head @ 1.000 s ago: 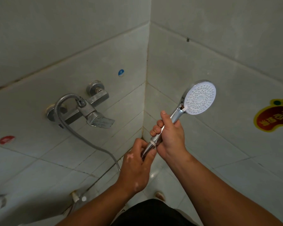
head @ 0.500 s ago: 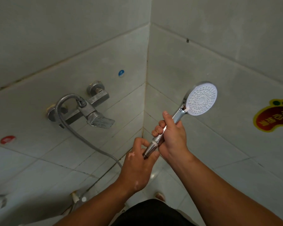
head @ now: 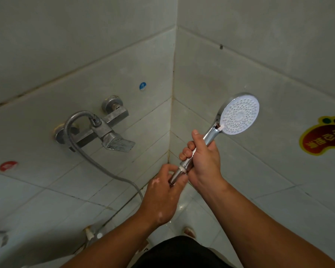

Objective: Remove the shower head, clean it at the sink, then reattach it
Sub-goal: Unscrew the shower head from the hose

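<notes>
The chrome shower head (head: pixel 238 115) points its round white spray face toward me, tilted up to the right in front of the tiled corner. My right hand (head: pixel 203 157) is wrapped around its handle. Just below, my left hand (head: pixel 162 192) pinches the metal hose nut (head: pixel 175 176) at the handle's lower end, where a white ring shows. The grey metal hose (head: pixel 97 163) runs from the wall mixer down and right until it disappears behind my left hand.
A steel mixer tap (head: pixel 104 132) with a lever sticks out of the left wall. Blue (head: pixel 142 86) and red (head: pixel 8 165) round stickers mark that wall. A yellow-red foot sticker (head: pixel 323 138) is on the right wall. The wet floor (head: pixel 186 209) lies below.
The shower head has drifted slightly down and right. My left fingers have shifted around the nut at the handle's end, and a white ring now shows there.
</notes>
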Demonstrator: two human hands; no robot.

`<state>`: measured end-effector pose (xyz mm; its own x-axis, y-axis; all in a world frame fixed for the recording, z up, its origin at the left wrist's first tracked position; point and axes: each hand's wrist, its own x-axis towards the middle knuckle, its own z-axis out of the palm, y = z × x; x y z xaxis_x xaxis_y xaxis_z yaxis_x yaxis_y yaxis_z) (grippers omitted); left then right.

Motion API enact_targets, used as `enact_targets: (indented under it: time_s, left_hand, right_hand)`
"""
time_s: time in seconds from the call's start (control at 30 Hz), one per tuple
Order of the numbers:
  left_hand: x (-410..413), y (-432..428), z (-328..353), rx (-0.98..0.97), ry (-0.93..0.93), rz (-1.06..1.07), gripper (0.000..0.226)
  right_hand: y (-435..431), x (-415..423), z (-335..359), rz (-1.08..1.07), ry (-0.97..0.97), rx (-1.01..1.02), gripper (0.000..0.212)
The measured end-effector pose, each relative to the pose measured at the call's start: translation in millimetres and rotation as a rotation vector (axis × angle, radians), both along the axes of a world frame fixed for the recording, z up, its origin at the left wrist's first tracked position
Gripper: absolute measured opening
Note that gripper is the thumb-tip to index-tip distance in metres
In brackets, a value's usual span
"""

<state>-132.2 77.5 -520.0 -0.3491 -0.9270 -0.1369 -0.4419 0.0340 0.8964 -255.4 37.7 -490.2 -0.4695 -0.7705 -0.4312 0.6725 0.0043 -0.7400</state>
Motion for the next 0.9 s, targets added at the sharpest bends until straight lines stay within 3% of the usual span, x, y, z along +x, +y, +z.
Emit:
enact_targets:
  time_s: [0.13,0.33,0.57,0.77,0.9]
  left_hand:
    - [1.8,2.1,-0.9,-0.046,0.035,0.01,0.017]
    - [-0.8,0.4,-3.7,-0.094,-0.062,-0.003,0.028]
    - [2.1,-0.2,-0.6,0.068,0.008,-0.04,0.021]
    - [1.3,0.4,-2.1,-0.06,-0.011,0.02,0.011]
    - [0.0,-0.7,-6.5,-0.119,-0.065,0.02,0.025]
  right_hand:
    - [-0.5,-0.6,-0.5,-0.003,-0.024,-0.009,0.022]
    - [-1.1,-3.1,-0.3,0.011,-0.008,-0.022,0.022]
    - [-1.4,-2.5,-4.2,0.001,-0.003,0.002,0.022]
    - [-3.2,-1.5,-3.8,0.0,-0.02,-0.006,0.023]
    - [-3.8,-2.3,-1.4,-0.003,-0.003,-0.015,0.02]
